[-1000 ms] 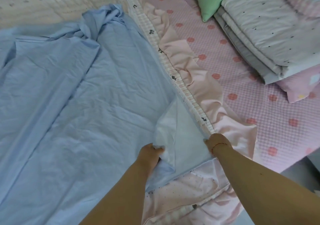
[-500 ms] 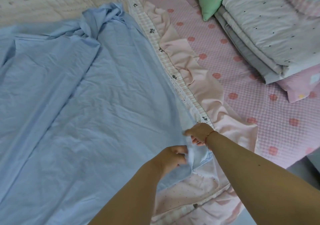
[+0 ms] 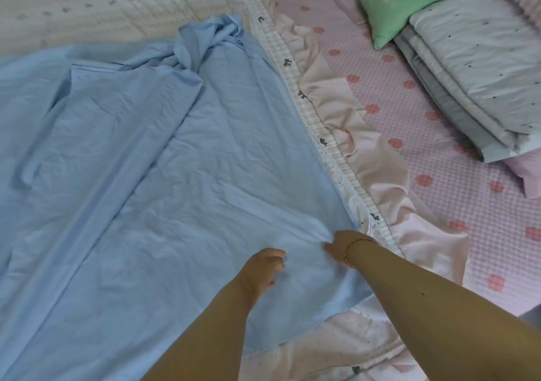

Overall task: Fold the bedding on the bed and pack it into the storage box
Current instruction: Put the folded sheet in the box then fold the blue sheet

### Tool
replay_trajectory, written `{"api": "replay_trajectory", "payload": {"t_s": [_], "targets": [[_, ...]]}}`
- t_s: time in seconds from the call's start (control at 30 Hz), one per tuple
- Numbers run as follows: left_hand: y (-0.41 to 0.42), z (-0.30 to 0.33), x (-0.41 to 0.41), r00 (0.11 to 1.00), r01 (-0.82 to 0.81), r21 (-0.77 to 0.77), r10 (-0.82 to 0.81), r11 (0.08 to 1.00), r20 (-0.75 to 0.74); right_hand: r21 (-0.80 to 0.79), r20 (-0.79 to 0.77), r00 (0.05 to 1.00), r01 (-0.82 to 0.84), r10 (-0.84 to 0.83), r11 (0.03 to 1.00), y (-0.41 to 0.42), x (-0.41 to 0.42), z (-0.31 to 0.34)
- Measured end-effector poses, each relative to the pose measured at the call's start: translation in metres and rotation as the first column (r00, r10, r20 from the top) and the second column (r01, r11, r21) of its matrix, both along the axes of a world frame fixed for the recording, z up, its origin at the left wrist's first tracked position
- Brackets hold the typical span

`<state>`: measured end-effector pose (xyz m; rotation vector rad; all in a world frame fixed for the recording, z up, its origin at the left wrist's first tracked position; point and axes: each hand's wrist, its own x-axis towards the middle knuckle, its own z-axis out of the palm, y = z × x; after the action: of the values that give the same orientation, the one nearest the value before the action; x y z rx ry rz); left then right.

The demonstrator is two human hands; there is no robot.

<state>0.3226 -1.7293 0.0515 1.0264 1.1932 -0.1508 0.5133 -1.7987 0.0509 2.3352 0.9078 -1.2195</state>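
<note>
Two bare forearms enter frame from about 5 and 6 o'clock; no sleeves visible on either, arms uncovered as far as the picture edge. Left hand (image 3: 263, 269): no ring, watch or band to be seen. Right hand (image 3: 342, 244): thin reddish-orange cord or bracelet (image 3: 352, 246) around the wrist, a single narrow strand. Small dark mole on the right forearm, mid-length. Nails too small to judge.
</note>
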Motion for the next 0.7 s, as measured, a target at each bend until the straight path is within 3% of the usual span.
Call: {"api": "replay_trajectory", "payload": {"t_s": [0.07, 0.1, 0.17, 0.27, 0.37, 0.53, 0.7], "targets": [[0.012, -0.001, -0.014, 0.999, -0.037, 0.020, 0.037, 0.999, -0.021, -0.189, 0.145, 0.989, -0.011, 0.039, 0.982, 0.009, -0.003, 0.005], [0.019, -0.003, -0.021, 0.998, -0.061, 0.038, 0.062, 0.997, -0.032, -0.160, 0.197, 0.980, -0.011, 0.043, 0.987, 0.017, -0.008, 0.010], [0.036, -0.007, -0.036, 0.993, -0.103, 0.099, 0.109, 0.990, -0.052, 0.082, 0.215, 0.976, -0.057, 0.038, 0.995, 0.041, -0.025, 0.013], [0.065, -0.009, -0.057, 0.978, -0.186, 0.165, 0.200, 0.968, -0.067, 0.404, -0.056, 0.996, -0.046, 0.075, 0.914, 0.088, -0.070, 0.009], [0.097, -0.010, -0.081, 0.959, -0.259, 0.207, 0.276, 0.944, -0.058, 0.474, -0.228, 0.961, -0.030, 0.155, 0.880, 0.133, -0.114, 0.007], [0.156, -0.001, -0.127, 0.933, -0.290, 0.403, 0.350, 0.868, -0.082, 0.386, -0.197, 0.913, -0.263, 0.357, 0.884, 0.193, -0.159, -0.009], [0.208, 0.003, -0.169, 0.899, -0.251, 0.600, 0.413, 0.760, -0.146, 0.169, -0.190, 0.919, -0.317, 0.346, 0.933, 0.206, -0.176, -0.033]]}}
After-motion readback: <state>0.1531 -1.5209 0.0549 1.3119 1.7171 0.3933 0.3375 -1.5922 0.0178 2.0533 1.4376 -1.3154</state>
